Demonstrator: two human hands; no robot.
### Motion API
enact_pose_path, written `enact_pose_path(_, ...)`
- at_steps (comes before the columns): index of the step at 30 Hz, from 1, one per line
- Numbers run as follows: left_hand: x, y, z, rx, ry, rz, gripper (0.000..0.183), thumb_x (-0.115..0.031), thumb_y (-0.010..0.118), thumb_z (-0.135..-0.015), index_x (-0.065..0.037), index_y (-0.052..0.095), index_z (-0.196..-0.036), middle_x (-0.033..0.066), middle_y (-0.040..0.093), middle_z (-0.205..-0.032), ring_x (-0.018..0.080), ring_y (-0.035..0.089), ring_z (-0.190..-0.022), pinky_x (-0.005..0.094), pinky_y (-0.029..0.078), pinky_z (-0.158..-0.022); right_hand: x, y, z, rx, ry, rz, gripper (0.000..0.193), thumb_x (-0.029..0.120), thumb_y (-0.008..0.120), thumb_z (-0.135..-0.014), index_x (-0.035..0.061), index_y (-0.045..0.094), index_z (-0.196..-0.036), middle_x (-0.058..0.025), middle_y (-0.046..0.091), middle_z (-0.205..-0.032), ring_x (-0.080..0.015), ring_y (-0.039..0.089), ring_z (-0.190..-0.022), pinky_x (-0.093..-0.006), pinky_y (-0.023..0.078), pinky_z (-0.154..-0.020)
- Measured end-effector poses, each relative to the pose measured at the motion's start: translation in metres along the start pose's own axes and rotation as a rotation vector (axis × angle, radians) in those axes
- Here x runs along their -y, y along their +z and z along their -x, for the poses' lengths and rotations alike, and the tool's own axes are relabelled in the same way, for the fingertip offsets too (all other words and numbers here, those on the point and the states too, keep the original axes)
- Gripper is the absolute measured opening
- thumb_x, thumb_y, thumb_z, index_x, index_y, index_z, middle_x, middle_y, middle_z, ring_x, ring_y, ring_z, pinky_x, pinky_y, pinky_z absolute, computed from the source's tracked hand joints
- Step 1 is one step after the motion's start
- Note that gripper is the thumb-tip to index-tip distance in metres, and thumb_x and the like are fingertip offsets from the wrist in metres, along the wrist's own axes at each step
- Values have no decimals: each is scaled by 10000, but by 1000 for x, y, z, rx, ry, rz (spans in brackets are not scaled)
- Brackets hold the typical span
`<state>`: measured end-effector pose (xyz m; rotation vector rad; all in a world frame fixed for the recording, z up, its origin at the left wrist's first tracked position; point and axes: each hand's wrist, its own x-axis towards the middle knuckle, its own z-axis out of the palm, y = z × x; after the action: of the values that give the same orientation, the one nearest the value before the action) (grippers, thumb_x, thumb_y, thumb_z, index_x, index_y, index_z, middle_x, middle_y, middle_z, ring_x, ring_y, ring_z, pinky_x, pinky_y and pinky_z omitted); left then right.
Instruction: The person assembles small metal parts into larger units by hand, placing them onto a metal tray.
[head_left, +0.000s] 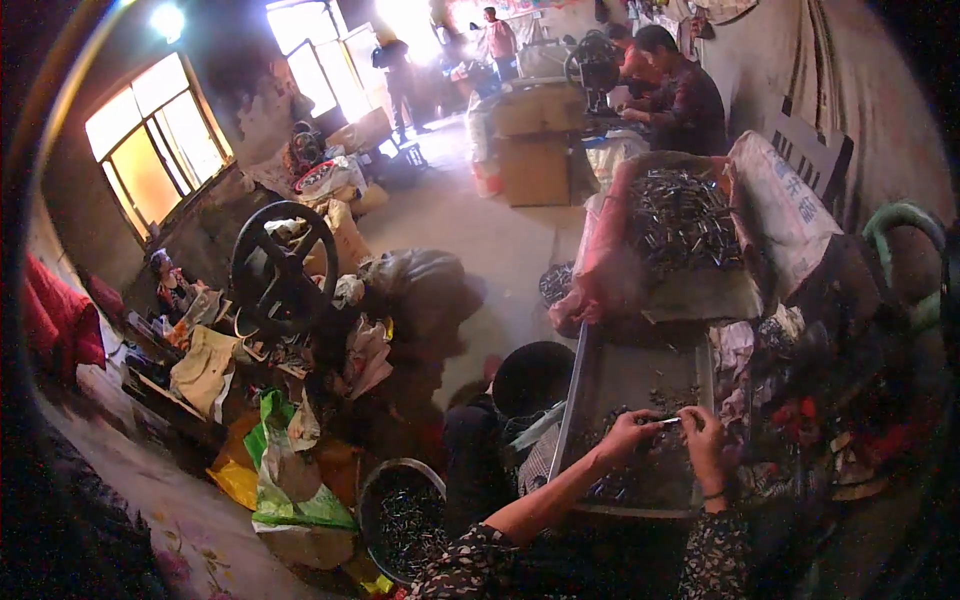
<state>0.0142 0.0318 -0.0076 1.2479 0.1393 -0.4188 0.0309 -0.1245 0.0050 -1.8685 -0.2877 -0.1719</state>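
Note:
My left hand [630,434] and my right hand [704,442] are close together over a shallow metal tray [570,430]. Between their fingertips lies a small, slim, shiny metal piece [670,420], pinched at both ends. Its exact kind is too small to tell. Small dark metal parts are scattered on the tray floor below, partly hidden by my hands. Just beyond the tray, a sack-lined container [655,290] bears a heap of slim metal parts [690,215].
A round basin [372,480] of small parts stands left of my forearm, near a dark bucket [535,378]. Sacks [300,480] and a large black handwheel [283,268] are farther left. Ahead, a person [685,95] sits at a machine [595,70] behind cardboard boxes [535,165].

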Motion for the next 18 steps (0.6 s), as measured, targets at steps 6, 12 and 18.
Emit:
enact_pose_path(6,12,2,3,-8,71,6,224,-147,557,-759,-38,533,-953,13,516,-683,75,463,-554,218,404,-455,-4,-3,8,-1,-55,82,157,170,536,-773,14,550,-763,-52,523,-660,-124,489,-508,-253,381,-483)
enact_pose_path(12,27,-9,-12,-127,414,-412,249,-186,553,-734,-10,564,-910,72,554,-782,142,505,-707,268,413,-647,-5,-2,10,-7,160,-50,144,129,571,-750,-4,558,-802,-51,557,-724,-101,506,-629,-227,407,-561)
enact_pose_path(18,-4,-6,-7,-69,81,-144,235,-114,552,-754,-12,526,-964,54,575,-758,111,533,-635,220,435,-543,2,0,-5,18,77,-63,200,187,535,-780,-2,560,-843,-27,546,-626,-64,480,-496,-220,376,-437)
